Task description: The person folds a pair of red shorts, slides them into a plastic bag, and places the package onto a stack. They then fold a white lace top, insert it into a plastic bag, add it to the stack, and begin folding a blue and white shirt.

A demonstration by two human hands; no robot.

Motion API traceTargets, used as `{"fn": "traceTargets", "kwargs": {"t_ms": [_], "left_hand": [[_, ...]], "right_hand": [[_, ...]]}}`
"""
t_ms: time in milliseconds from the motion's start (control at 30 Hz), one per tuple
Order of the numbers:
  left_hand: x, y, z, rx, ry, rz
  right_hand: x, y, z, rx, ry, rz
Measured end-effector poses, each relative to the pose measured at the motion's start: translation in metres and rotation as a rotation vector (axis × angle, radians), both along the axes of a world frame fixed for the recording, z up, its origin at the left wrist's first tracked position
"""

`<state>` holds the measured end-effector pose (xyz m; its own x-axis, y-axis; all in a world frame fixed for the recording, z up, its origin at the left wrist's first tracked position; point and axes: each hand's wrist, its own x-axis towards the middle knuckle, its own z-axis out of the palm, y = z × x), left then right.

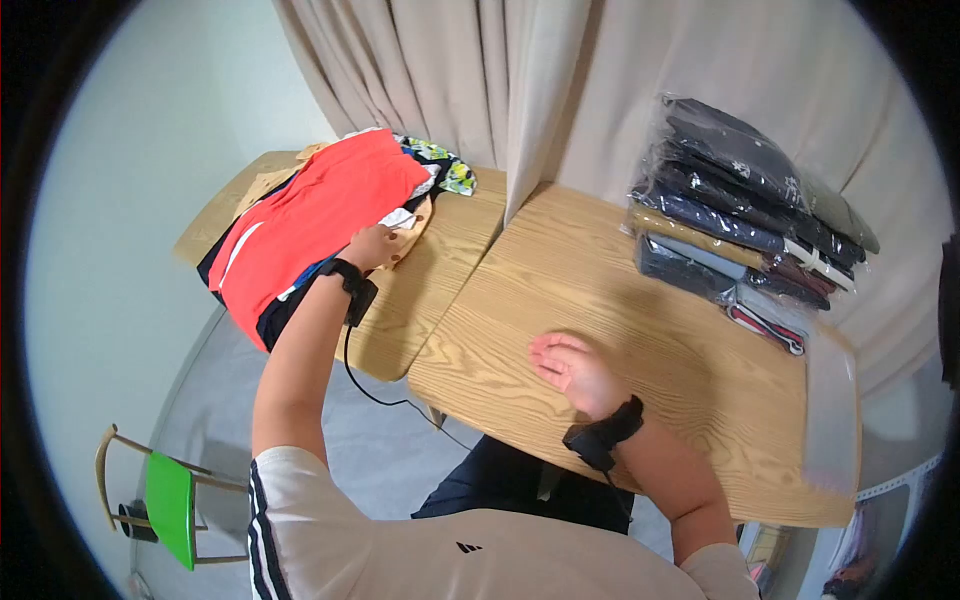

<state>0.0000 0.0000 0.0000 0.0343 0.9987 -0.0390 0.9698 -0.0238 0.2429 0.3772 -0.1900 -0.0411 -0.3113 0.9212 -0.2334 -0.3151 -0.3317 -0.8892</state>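
Note:
My left hand (pixel 372 247) is at the right edge of a pile of clothes, its fingers curled in among the fabric; which garment they grip is hidden. Across the top of the pile lies a red-orange garment (pixel 330 200). A bit of white cloth (pixel 398 218) and a beige dotted garment (pixel 415 235) show beside my fingertips. Over the front part of the wooden table (pixel 500 330), my right hand (pixel 575 370) is open and holds nothing, palm turned inward and fingers slightly bent.
Clothes packed in clear bags (pixel 750 200) are stacked at the back right, near a clear plastic sheet (pixel 832 415) on the table's right edge. A black cable (pixel 365 390) hangs from my left wrist device. A green chair (pixel 170 510) stands lower left; curtains (pixel 440 80) hang behind.

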Motion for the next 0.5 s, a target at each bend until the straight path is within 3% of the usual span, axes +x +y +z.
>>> {"fn": "traceTargets", "kwargs": {"t_ms": [67, 100, 167, 333, 500], "left_hand": [[-0.002, 0.008, -0.001, 0.227, 0.072, 0.077], [-0.022, -0.014, -0.027, 0.155, 0.069, 0.083], [-0.033, 0.0, -0.027, 0.292, 0.077, 0.143], [-0.035, 0.019, -0.019, 0.459, -0.074, 0.244], [-0.02, 0.032, -0.017, 0.516, 0.016, 0.254]], "right_hand": [[0.0, 0.013, -0.019, -0.112, 0.257, 0.013], [-0.018, -0.013, -0.029, -0.184, 0.251, 0.011], [-0.024, -0.001, -0.032, -0.082, 0.367, -0.006], [-0.009, 0.011, -0.023, -0.165, 0.372, 0.039], [0.002, 0.018, -0.026, -0.247, 0.397, 0.111]]}}
